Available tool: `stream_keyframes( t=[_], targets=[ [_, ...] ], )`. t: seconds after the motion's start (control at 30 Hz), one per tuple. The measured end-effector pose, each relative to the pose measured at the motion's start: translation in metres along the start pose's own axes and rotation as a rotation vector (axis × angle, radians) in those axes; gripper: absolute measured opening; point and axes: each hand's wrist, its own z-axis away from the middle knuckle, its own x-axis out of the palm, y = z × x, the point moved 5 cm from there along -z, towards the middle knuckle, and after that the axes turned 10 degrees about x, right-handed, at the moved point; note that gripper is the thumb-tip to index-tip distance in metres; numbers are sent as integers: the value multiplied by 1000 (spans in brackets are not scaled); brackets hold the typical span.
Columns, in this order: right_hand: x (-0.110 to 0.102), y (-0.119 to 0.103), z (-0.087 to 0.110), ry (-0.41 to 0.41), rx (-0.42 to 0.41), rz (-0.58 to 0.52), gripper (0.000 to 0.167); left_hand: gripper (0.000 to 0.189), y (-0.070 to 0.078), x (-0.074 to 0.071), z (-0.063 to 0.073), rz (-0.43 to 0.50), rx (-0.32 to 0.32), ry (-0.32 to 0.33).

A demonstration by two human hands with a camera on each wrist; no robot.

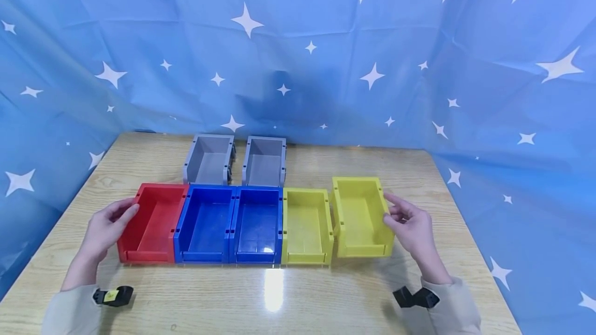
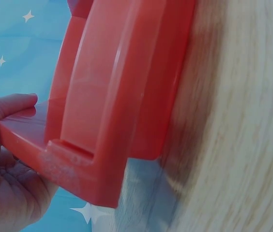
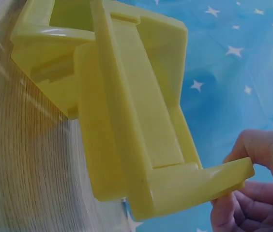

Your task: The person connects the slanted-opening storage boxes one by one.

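Observation:
My left hand (image 1: pixel 106 224) grips the left wall of a red bin (image 1: pixel 158 221), thumb on the near side; the left wrist view shows the thumb over that red wall (image 2: pixel 22 133). On the right, my right hand (image 1: pixel 412 226) pinches the right wall of a yellow bin (image 1: pixel 360 216) between thumb and fingers. This bin looks tilted and a little raised beside a second yellow bin (image 1: pixel 307 226). Two blue bins (image 1: pixel 205 224) stand side by side between the red bin and that second yellow one, forming a row.
Behind the row stand two grey bins (image 1: pixel 211 159), with a gap between them. All rest on a wooden table (image 1: pixel 205 299). A blue star-patterned cloth (image 1: pixel 316 66) hangs along its back and sides. Each wrist wears a black strap device (image 1: pixel 414 298).

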Motion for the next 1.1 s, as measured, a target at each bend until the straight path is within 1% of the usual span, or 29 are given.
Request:
stream_keyframes(
  t=[0.2,0.33,0.4,0.47,0.53,0.6,0.63,0.7,0.73,0.8,0.87,0.97,1.07,1.1],
  targets=[
    [3,3,0,-2,7,12,38,57,1,0,0,-2,4,2],
    [5,5,-1,-16,-6,24,37,58,0,0,0,6,5,11],
    [5,7,-1,-36,-7,15,36,59,-3,0,-1,1,-16,34],
    [5,8,0,-58,-11,14,35,60,-6,0,-2,3,-10,41],
    [4,8,0,-64,-33,33,36,61,-10,0,-3,3,-5,46],
    [4,3,1,-51,-104,89,38,64,-17,1,-5,-10,-5,52],
    [4,-1,2,-40,-156,119,40,64,-20,1,-7,-1,7,42],
    [7,-12,3,-35,-285,176,45,67,-28,2,-9,-12,7,47],
    [10,-18,3,-46,-352,203,48,68,-31,2,-10,-9,7,45],
    [19,-28,5,-98,-477,266,54,72,-37,2,-11,-16,8,48],
    [30,-35,6,-174,-551,331,60,73,-38,2,-11,-24,-3,51],
    [46,-40,8,-260,-583,458,65,70,-28,1,-8,-14,-9,43],
    [57,-42,7,-314,-560,541,66,64,-13,0,-4,7,-1,26],
    [60,-42,7,-330,-549,558,65,62,-9,0,-2,11,-13,32]
  ],
)
